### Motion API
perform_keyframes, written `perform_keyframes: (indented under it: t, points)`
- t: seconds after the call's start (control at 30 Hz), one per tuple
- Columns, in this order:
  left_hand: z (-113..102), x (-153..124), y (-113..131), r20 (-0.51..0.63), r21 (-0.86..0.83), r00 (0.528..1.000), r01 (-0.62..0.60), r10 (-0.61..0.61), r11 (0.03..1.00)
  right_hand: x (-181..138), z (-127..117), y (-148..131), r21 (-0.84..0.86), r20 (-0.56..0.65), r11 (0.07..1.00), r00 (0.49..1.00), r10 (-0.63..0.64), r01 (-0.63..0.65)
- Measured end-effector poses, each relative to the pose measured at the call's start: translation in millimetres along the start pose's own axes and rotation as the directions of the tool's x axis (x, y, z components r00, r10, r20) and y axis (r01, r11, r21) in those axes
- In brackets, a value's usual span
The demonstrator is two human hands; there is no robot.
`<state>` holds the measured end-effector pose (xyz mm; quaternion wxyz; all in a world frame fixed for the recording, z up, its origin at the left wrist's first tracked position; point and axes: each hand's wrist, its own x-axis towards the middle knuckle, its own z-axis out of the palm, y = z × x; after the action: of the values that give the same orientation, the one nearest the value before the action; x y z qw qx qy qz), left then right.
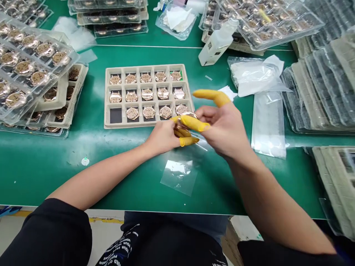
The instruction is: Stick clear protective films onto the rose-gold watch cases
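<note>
Just in front of the tray's near right corner, my hands meet around a rose-gold watch case (192, 115), mostly covered by fingers. My left hand (163, 136), with yellow finger cots, is closed on it from the left. Over it from the right comes my right hand (226, 125); its cotted thumb presses down at the case, its index finger stretches out above, and the other fingers curl in. Behind them lies a beige tray (106, 99) with rose-gold watch cases in its compartments; the near left compartment (115, 115) shows only its dark bottom.
A clear plastic film (179, 176) lies on the green table (124, 184) before my hands. Stacked trays of watch cases (36, 77) stand left. A white bottle (217, 44), a bag of white wipes (255, 75) and piled trays (321, 88) are right.
</note>
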<state>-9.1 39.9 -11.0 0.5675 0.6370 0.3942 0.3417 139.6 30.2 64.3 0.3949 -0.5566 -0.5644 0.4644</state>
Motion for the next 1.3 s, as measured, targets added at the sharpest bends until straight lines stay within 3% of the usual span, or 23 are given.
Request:
perform_keyframes:
  t: [0.07, 0.13, 0.23, 0.33, 0.4, 0.47, 0.53, 0.6, 0.7, 0.8, 0.9, 0.97, 1.03, 1.17, 1.3]
  points:
    - [1.1, -2.6, 2.6, 0.051, -0.101, 0.998, 0.03, -0.025, 0.994, -3.3, -26.2, 21.2, 0.128, 0.075, 0.977, 0.984, 0.164, -0.173]
    - [1.6, -3.9, 3.5, 0.079, -0.145, 0.996, 0.056, -0.045, 0.988, -2.1, -35.1, 36.2, 0.178, 0.148, 0.949, 0.96, 0.236, -0.261]
    - [0.2, -5.1, 4.3, 0.061, -0.13, 0.997, 0.063, -0.055, 0.99, 0.2, -31.1, 44.2, 0.213, 0.189, 0.934, 0.95, 0.249, -0.287]
    - [-2.5, -5.9, 6.8, 0.106, -0.088, 0.994, 0.047, -0.038, 0.995, 1.2, -34.2, 43.4, 0.2, 0.321, 0.917, 0.908, 0.27, -0.344]
    - [-3.4, -6.1, 8.6, 0.134, -0.081, 0.99, 0.055, -0.044, 0.995, 3.4, -46.7, 44.7, 0.11, 0.364, 0.957, 0.907, 0.214, -0.269]
    - [-3.2, -5.8, 9.5, 0.113, -0.094, 0.992, 0.072, -0.061, 0.993, 8.5, -63.6, 49.7, -0.05, 0.193, 0.998, 0.98, 0.043, -0.034]
    - [-2.3, -5.2, 9.6, 0.066, -0.114, 0.994, 0.09, -0.083, 0.989, 15.1, -77.7, 58.2, -0.287, -0.036, 0.943, 0.982, -0.186, 0.168]
    - [-1.1, -4.7, 9.1, 0.033, -0.133, 0.995, 0.103, -0.099, 0.986, 19.6, -84.6, 68.1, -0.492, -0.102, 0.84, 0.942, -0.319, 0.231]
    - [0.0, -4.3, 8.5, 0.024, -0.158, 0.994, 0.11, -0.107, 0.981, 19.3, -84.7, 80.2, -0.609, -0.029, 0.747, 0.933, -0.359, 0.268]
    - [0.2, -4.8, 9.1, 0.02, -0.153, 0.992, 0.128, -0.126, 0.98, 26.1, -89.4, 84.4, -0.467, -0.182, 0.846, 0.908, -0.377, 0.258]
    - [-0.1, -5.3, 10.5, 0.029, -0.138, 0.988, 0.151, -0.149, 0.979, 66.9, -110.0, 73.0, -0.212, -0.386, 0.929, 0.847, -0.365, 0.303]
    - [-0.4, -5.3, 11.7, 0.042, -0.128, 0.987, 0.158, -0.154, 0.979, 114.4, -127.8, 52.6, -0.243, -0.46, 0.916, 0.794, -0.398, 0.318]
    - [-0.9, -5.3, 12.5, 0.044, -0.113, 0.986, 0.168, -0.164, 0.979, 167.9, -141.7, 25.8, -0.362, -0.52, 0.903, 0.754, -0.402, 0.232]
    - [-2.0, -6.1, 13.0, 0.047, -0.093, 0.984, 0.177, -0.174, 0.98, 251.8, -146.8, -12.4, -0.499, -0.495, 0.862, 0.786, -0.37, 0.092]
    - [-3.2, -6.8, 12.9, 0.076, -0.07, 0.984, 0.164, -0.158, 0.984, 289.5, -148.2, -6.4, -0.693, -0.401, 0.721, 0.837, -0.373, -0.01]
